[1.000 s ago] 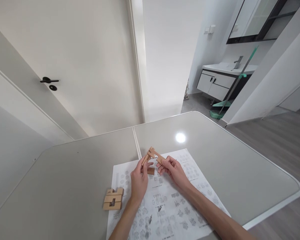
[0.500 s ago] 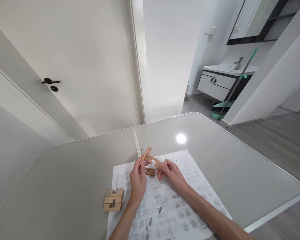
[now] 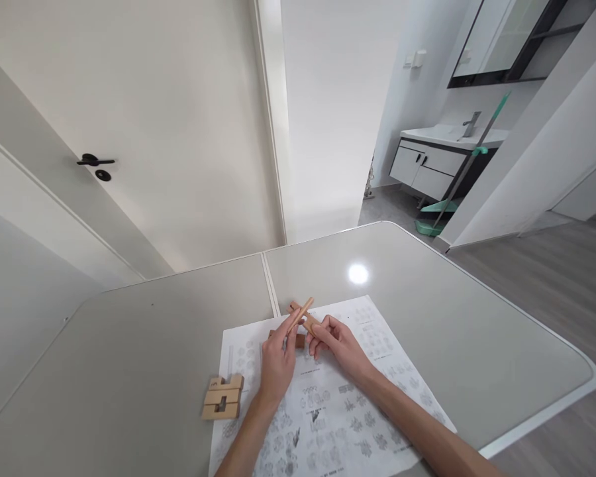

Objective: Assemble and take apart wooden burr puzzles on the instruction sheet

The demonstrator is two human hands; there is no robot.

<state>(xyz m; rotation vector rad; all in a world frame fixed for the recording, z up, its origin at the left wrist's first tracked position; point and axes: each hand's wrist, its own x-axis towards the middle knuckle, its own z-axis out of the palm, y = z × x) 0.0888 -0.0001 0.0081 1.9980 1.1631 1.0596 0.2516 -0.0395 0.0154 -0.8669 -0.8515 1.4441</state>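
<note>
My left hand [image 3: 279,354] pinches a slim wooden puzzle piece [image 3: 304,311], which slants up to the right. In my right hand [image 3: 338,341] is a second, notched wooden puzzle piece [image 3: 310,324], gripped between thumb and fingers. The two pieces cross close together; whether they touch I cannot tell. Another wooden piece [image 3: 300,341] lies on the printed sheet [image 3: 322,377] beneath, partly hidden by my left hand. Left of my left forearm, several notched wooden blocks [image 3: 222,397] sit side by side at the sheet's left edge.
The grey table [image 3: 144,371] has a seam [image 3: 269,285] running away from me and a bright light reflection on top. Past its far edge stand a door [image 3: 179,132] and a white wall. A sink cabinet [image 3: 427,165] and a green broom with dustpan [image 3: 430,227] are at the far right.
My left hand has turned its piece, so it now points more to the right across the other one. My right hand keeps its grip almost in place. The view has shifted slightly.
</note>
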